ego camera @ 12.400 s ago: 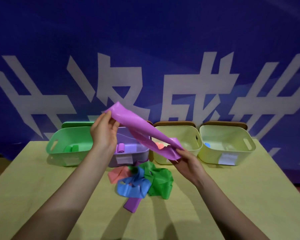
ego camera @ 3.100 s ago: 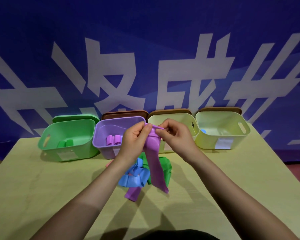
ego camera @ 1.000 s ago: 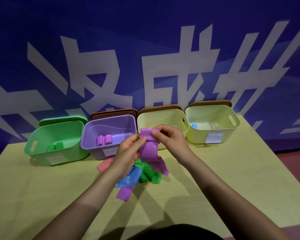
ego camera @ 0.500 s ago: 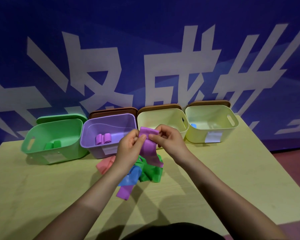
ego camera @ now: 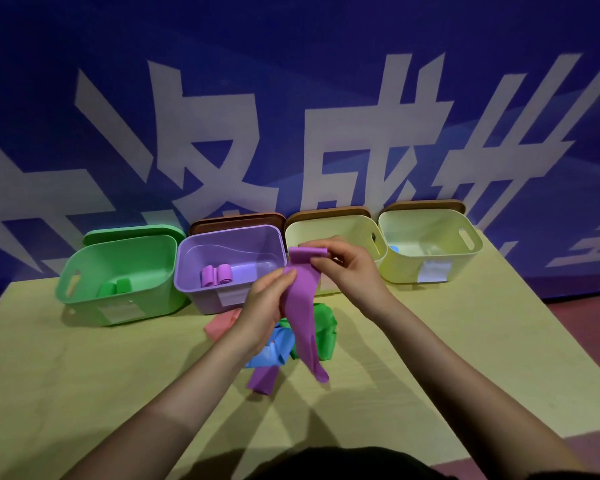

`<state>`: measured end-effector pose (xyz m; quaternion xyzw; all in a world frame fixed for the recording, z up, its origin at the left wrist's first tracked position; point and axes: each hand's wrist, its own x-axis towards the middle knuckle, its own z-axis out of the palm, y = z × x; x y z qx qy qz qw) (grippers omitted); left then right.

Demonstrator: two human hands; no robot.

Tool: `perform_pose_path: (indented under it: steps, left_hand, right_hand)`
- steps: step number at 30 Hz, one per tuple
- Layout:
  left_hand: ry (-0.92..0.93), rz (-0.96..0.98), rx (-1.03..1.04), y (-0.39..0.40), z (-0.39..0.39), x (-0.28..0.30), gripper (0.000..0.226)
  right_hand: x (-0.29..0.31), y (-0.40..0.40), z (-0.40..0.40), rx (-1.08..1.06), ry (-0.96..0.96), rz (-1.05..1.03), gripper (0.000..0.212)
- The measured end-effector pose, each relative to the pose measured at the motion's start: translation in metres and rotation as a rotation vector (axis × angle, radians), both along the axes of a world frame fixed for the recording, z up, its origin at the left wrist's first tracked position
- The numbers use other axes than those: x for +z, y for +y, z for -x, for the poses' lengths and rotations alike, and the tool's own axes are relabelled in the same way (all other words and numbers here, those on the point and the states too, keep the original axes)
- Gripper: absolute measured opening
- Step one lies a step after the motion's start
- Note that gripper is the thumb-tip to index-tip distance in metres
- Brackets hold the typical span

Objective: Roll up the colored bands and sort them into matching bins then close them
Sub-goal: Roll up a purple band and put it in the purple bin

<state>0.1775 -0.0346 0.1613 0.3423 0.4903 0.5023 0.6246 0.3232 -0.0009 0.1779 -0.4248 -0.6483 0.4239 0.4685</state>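
Observation:
A purple band point(ego camera: 302, 306) hangs between my hands, its top end rolled into a short tube. My right hand point(ego camera: 345, 268) pinches that rolled end; my left hand point(ego camera: 265, 310) grips the band just below it, and the tail dangles over the pile. Under my hands lie loose bands: green point(ego camera: 324, 332), blue point(ego camera: 269, 351), pink point(ego camera: 220, 325) and another purple one point(ego camera: 262, 379). Behind stand the green bin point(ego camera: 118, 271) with green rolls, the purple bin point(ego camera: 229, 268) with two purple rolls point(ego camera: 216, 274), and two pale yellow bins point(ego camera: 333, 233) point(ego camera: 430, 251).
Lids lean behind the bins: a green one point(ego camera: 132, 233) and brown ones point(ego camera: 236, 220). A blue banner with white characters point(ego camera: 291, 116) rises right behind the table point(ego camera: 84, 393). The table's right edge runs diagonally, with red floor point(ego camera: 586, 327) beyond it.
The band hangs longer again than half a second ago, its tail reaching lower over the pile. My left hand has slid down the band; my right hand keeps the rolled end.

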Motion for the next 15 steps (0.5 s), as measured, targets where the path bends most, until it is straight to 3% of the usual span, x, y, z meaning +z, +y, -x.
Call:
perform_pose_path:
  steps: [7,10,12,15]
  left_hand:
    - [-0.005,-0.025,0.013,-0.001,-0.001,0.011,0.031]
    - [0.072,-0.09,0.038,-0.003,-0.008,0.01,0.02]
    - [0.099,-0.134,0.053,-0.005,-0.014,0.009,0.018]
    - [0.107,-0.175,0.057,-0.006,-0.02,0.006,0.018]
  right_hand:
    - [-0.01,0.003,-0.007,0.03,-0.304,-0.36,0.034]
    - [-0.013,0.007,-0.013,0.056,-0.348,-0.442,0.037]
    - [-0.013,0.007,-0.02,0.134,-0.308,-0.402,0.04]
    - [-0.009,0.002,-0.029,0.182,-0.016,-0.049,0.046]
